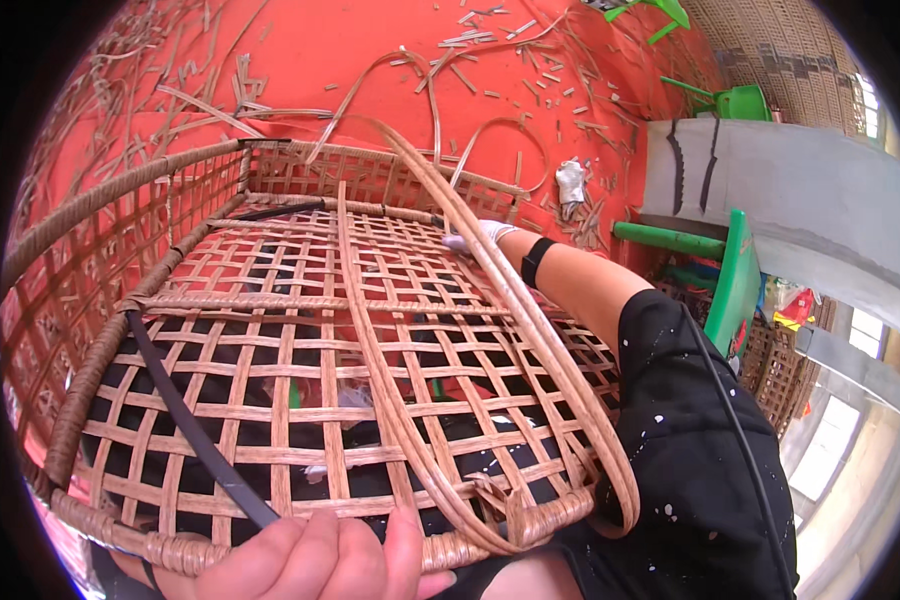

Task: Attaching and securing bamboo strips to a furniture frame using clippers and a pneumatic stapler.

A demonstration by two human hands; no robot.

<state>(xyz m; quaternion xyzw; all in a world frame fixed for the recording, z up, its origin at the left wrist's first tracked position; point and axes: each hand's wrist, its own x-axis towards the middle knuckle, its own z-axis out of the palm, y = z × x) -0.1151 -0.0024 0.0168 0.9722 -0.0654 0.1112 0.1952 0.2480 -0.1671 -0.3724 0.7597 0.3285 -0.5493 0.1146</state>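
A large woven basket (282, 390) of brown strips with wrapped rims lies across my lap. My left hand (310, 560), bare, is closed around its near wrapped rim. A dark flat strip (195, 420) runs from the left side of the frame down to the fingers of that hand. My right hand (482, 236), in a white glove, reaches to the far right part of the basket. Long strips pass in front of it, so its fingers are mostly hidden. Long loose brown strips (530, 330) loop over the weave, bending near the front right corner.
A red sheet (340, 60) covers the floor, strewn with cut strip pieces (470, 38). A crumpled white glove (570, 185) lies beyond the basket. To the right stand a green stool (732, 290) and a grey slab (770, 180). Another green seat (742, 103) is farther back.
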